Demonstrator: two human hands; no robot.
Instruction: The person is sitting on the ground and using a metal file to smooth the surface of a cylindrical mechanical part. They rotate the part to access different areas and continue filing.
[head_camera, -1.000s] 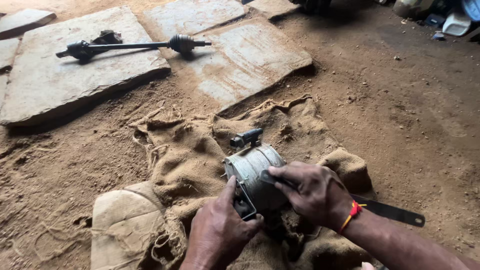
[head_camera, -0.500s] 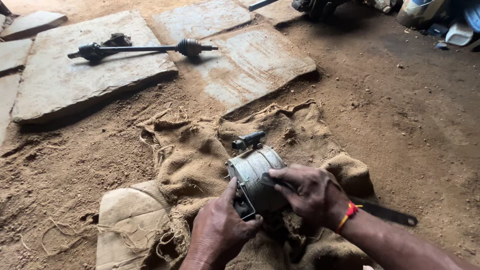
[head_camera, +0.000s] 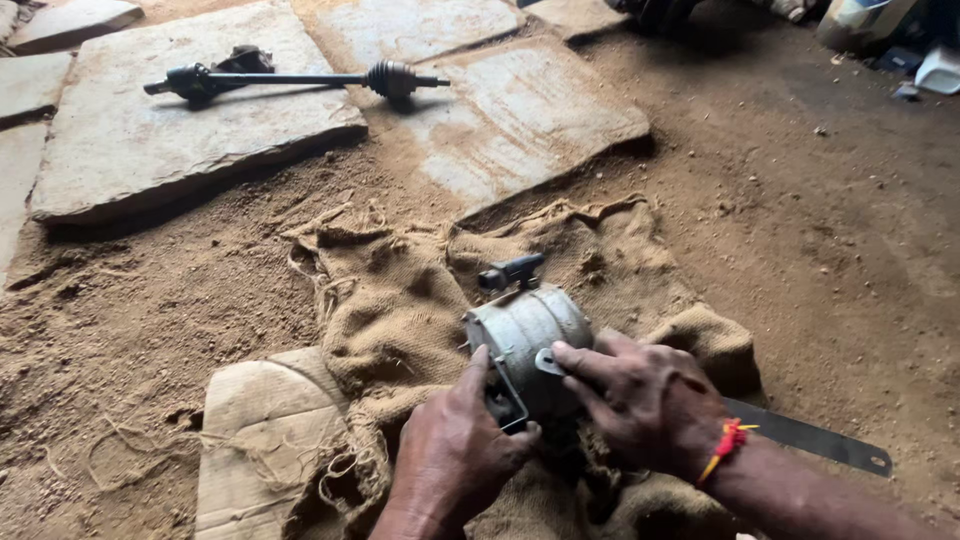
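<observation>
Both my hands on the dusty grey cylindrical metal motor housing (head_camera: 528, 340) — it lies on the frayed brown burlap sack (head_camera: 400, 300).

My left hand (head_camera: 455, 455) clamps its near end, thumb along the rim; my right hand (head_camera: 645, 400) presses closed over its side — a flat dark metal blade (head_camera: 810, 440) lies just beyond my wrist.

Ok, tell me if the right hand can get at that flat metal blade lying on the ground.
Probably yes. The flat metal blade lies uncovered right beside the right hand, partly under the wrist, with nothing on top. But that hand now grips the grey metal cylinder.
</observation>
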